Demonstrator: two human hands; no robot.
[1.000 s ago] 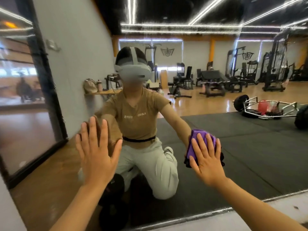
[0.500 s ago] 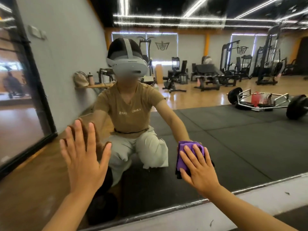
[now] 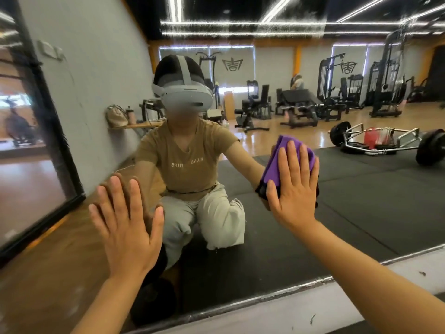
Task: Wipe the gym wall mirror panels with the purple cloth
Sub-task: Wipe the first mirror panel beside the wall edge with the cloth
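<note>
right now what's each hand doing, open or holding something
Left hand: open, fingers straight, flat against the mirror, holding nothing.
Right hand: open, straight fingers pressing the purple cloth against the mirror.

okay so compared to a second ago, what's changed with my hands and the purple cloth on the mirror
The right hand has slid the purple cloth up the mirror, away from the bottom frame it was nearer half a second ago. Nothing was grabbed or let go: flat fingers still press the cloth to the glass. The left hand stays spread flat against the mirror, lower on the left.
</note>
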